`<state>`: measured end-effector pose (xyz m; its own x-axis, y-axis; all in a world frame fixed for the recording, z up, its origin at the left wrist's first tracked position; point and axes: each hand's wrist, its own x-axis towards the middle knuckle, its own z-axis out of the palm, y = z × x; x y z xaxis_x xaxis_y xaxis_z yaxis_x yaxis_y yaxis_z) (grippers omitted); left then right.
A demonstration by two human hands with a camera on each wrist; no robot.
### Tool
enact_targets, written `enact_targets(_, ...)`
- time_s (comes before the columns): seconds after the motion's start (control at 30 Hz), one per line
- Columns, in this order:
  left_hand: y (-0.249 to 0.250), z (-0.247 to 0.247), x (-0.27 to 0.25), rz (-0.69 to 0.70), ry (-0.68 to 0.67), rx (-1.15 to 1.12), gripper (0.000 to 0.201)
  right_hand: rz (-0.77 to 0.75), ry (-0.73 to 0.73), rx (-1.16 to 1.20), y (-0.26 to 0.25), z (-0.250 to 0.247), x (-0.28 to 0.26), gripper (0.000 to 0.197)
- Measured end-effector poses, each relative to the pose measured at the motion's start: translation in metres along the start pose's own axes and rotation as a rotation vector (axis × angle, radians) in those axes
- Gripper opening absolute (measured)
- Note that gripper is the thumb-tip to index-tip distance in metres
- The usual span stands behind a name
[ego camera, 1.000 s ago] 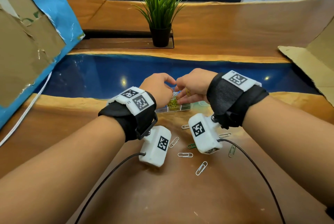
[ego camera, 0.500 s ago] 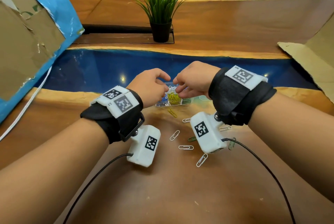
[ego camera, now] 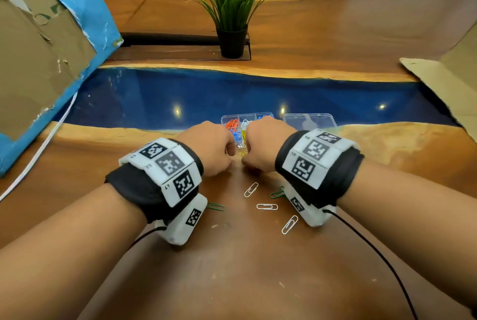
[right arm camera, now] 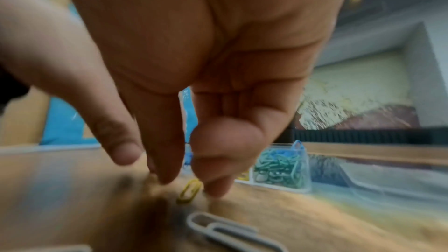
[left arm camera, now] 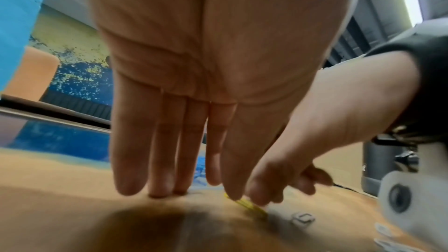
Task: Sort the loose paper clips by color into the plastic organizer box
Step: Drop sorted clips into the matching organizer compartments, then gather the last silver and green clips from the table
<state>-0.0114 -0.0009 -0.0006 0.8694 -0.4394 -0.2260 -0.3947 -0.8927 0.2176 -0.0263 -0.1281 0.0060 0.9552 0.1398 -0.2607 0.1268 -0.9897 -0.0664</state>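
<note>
The yellow paper clip (right arm camera: 189, 191) lies flat on the desk (ego camera: 232, 268) just before the organizer box (ego camera: 247, 116). The right hand (ego camera: 265, 144) reaches with thumb and fingertips apart around it; the left hand (ego camera: 209, 149) rests straight-fingered beside. The clip could skid off the smooth wood or slip out.

Bright, even indoor light in the head view, three small glare spots on the glossy blue surface (ego camera: 180, 97) beyond the hands, edges bowed by the wide lens, both wrist views soft and smeared, dark blurred shadow beneath the fingertips.
</note>
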Motion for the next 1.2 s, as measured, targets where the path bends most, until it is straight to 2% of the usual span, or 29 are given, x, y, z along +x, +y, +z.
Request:
enact_targets(0.07,0.001,-0.001,-0.001,0.005,-0.019,0.028,0.022,-0.003,0.004,-0.047,-0.004,0.001,0.003,0.036)
enact_targets(0.27,0.002,-0.002,-0.005,0.026,-0.039,0.067,0.023,-0.012,-0.060,-0.132,0.000,-0.001,-0.002,0.037)
enact_targets(0.43,0.005,-0.001,-0.007,0.057,-0.018,0.120,0.004,0.081,0.125,0.019,0.010,-0.022,0.007,0.033)
enact_targets(0.5,0.008,-0.001,-0.007,0.082,0.000,0.150,0.008,0.103,0.142,0.051,0.011,-0.028,0.014,0.030)
enact_targets(0.57,0.010,-0.001,-0.007,0.091,-0.002,0.164,0.013,0.108,0.112,0.063,0.013,-0.027,0.019,0.031)
enact_targets(0.67,0.014,0.003,-0.008,0.099,-0.026,0.179,0.022,0.079,0.102,0.097,0.016,-0.024,0.017,0.018)
enact_targets(0.73,0.019,0.008,-0.007,0.117,-0.050,0.220,0.030,0.034,0.100,0.086,0.019,-0.022,0.007,0.018)
enact_targets(0.87,0.033,0.014,-0.007,0.109,-0.075,0.308,0.039,-0.137,-0.058,-0.066,0.022,-0.008,-0.013,0.015)
enact_targets(1.0,0.043,0.018,-0.006,0.080,-0.073,0.331,0.033,-0.191,-0.100,-0.115,0.028,0.002,-0.014,0.013)
enact_targets(1.1,0.041,0.018,-0.003,0.050,-0.057,0.320,0.020,-0.189,-0.108,-0.084,0.030,0.002,-0.017,0.015)
enact_targets(1.2,0.042,0.018,-0.003,0.033,-0.067,0.332,0.018,-0.160,-0.137,-0.038,0.033,0.004,-0.023,0.019)
